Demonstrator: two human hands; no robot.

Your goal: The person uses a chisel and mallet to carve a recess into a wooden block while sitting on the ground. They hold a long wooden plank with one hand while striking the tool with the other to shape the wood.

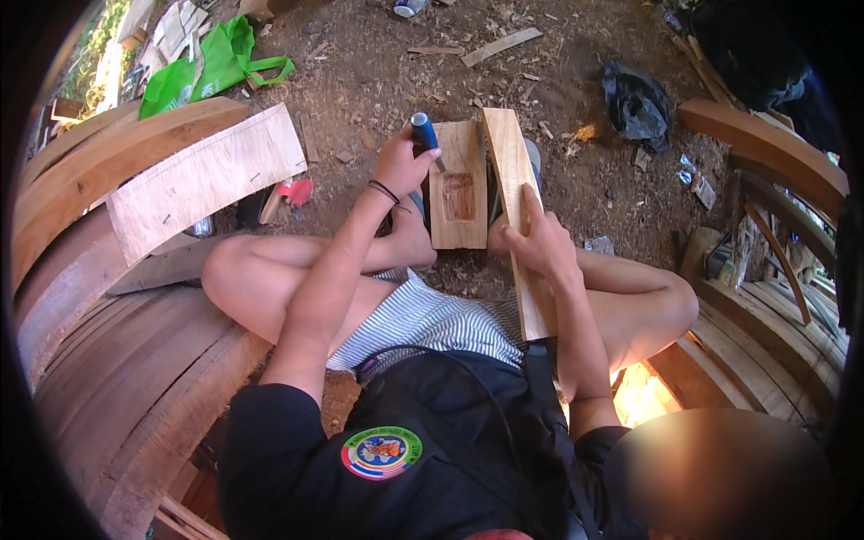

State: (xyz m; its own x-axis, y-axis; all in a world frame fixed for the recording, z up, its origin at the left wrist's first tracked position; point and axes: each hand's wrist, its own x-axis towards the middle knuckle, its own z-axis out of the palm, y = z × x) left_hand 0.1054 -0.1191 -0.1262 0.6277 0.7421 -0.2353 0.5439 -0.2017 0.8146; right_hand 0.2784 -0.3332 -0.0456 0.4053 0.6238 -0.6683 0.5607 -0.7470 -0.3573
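Head view. Pale rectangular wooden block is set between the feet, long axis pointing away from the torso; rough reddish-brown rectangular recess is cut into its face. Blue-handled metal chisel is clamped in the left hand's fingers at the block's far left; recess lies down-right of them, left hand nearer. Blade-tip contact can't be told. Long, pale, flat-faced wooden plank is gripped by the right hand's fingers, right of the block, slightly skewed to it.
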